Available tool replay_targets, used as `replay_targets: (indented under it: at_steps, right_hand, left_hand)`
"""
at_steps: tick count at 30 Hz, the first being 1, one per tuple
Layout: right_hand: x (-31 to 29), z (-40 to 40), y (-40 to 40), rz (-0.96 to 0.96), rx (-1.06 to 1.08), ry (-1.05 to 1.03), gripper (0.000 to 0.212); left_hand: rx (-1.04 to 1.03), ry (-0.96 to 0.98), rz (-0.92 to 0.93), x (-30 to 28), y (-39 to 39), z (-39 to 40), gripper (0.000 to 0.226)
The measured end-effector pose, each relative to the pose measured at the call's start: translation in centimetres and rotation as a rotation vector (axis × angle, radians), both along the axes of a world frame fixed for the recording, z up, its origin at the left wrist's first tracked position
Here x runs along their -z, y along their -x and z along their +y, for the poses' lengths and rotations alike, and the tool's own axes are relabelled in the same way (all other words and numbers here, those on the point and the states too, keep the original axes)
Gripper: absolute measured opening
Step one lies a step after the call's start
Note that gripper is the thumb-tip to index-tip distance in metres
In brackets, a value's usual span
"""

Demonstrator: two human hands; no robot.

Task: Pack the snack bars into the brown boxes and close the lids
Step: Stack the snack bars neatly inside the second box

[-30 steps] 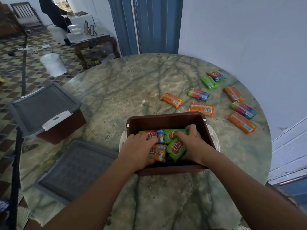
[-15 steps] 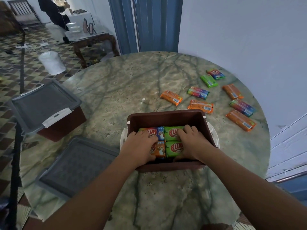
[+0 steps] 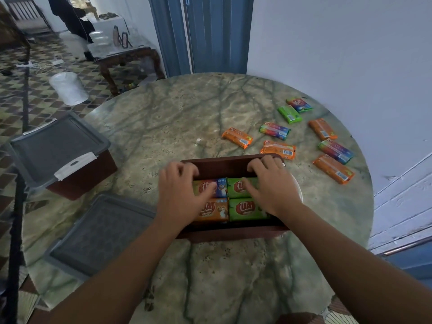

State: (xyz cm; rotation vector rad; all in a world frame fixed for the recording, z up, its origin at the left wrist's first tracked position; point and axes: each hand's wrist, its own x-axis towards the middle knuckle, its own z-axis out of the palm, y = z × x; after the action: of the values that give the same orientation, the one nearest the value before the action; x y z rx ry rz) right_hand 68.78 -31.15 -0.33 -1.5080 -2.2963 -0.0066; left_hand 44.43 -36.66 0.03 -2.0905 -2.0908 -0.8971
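An open brown box (image 3: 224, 166) stands in the middle of the marble table (image 3: 177, 118), with several snack bars (image 3: 245, 208) packed flat inside in orange, green and blue wrappers. My left hand (image 3: 180, 195) lies over the box's left half, fingers bent over its far left corner and thumb on a bar. The fingers of my right hand (image 3: 272, 188) curl over the far rim on the right half, and its thumb rests on a green bar. Several loose snack bars (image 3: 279, 149) lie on the table beyond and to the right of the box.
A loose grey lid (image 3: 102, 232) lies on the table left of the open box. A second brown box with its grey lid shut (image 3: 60, 148) sits at the table's left edge. A white wall runs close along the right; a wooden side table (image 3: 126, 56) stands beyond.
Both hands have slid forward from pressing on the bars to the far rim of the box. The tilted green bar now lies flat. The box itself has stayed put.
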Motion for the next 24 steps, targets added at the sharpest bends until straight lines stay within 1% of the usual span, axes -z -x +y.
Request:
replay_targets:
  at_steps: [1, 2, 3, 4, 5, 6, 7, 8, 9, 10, 12, 16, 24]
  right_hand:
    - [-0.2, 0.4, -0.2, 0.000, 0.043, -0.046, 0.032]
    - [-0.4, 0.8, -0.4, -0.012, 0.108, -0.055, 0.033]
    - [-0.5, 1.2, -0.6, -0.036, 0.188, -0.022, 0.040]
    - [-0.6, 1.7, -0.9, -0.068, 0.267, 0.054, 0.048]
    - [-0.6, 2.2, -1.1, -0.095, 0.328, 0.152, 0.056]
    - [-0.5, 2.6, -1.4, -0.101, 0.352, 0.263, 0.060]
    - [-0.5, 3.1, -1.6, -0.083, 0.352, 0.367, 0.060]
    - [-0.3, 3.5, -1.8, -0.044, 0.342, 0.436, 0.057]
    - [-0.2, 3.8, -1.9, -0.003, 0.336, 0.459, 0.054]
    - [-0.1, 4.2, -2.0, 0.026, 0.336, 0.460, 0.053]
    - [-0.1, 4.6, -2.1, 0.051, 0.340, 0.467, 0.056]
    - [-0.2, 5.1, -2.8, 0.078, 0.358, 0.487, 0.054]
    - [-0.9, 6.8, -6.8, 0.106, 0.465, 0.477, 0.057]
  left_hand:
    - [-0.098, 0.035, 0.006, -0.2, 0.5, 0.3, 0.052]
    - [-0.178, 0.116, -0.002, -0.4, 1.1, 0.8, 0.060]
    - [-0.231, 0.222, -0.044, -0.2, 1.7, 1.4, 0.068]
    - [-0.264, 0.342, -0.123, -0.3, 2.1, 2.0, 0.074]
    - [-0.273, 0.454, -0.230, -0.2, 2.3, 2.5, 0.075]
    - [-0.268, 0.546, -0.340, 0.0, 2.4, 3.1, 0.069]
    - [-0.259, 0.603, -0.419, 0.2, 2.3, 3.4, 0.057]
    - [-0.256, 0.616, -0.446, 0.4, 2.2, 3.7, 0.044]
    - [-0.264, 0.599, -0.434, 0.7, 2.1, 3.8, 0.033]
    - [-0.275, 0.572, -0.409, 0.9, 2.0, 4.0, 0.026]
    - [-0.287, 0.546, -0.370, 1.2, 2.1, 4.3, 0.020]
    - [-0.257, 0.538, -0.282, 1.2, 1.4, 5.8, 0.024]
    - [-0.154, 0.562, -0.204, 0.9, -2.6, 11.2, 0.034]
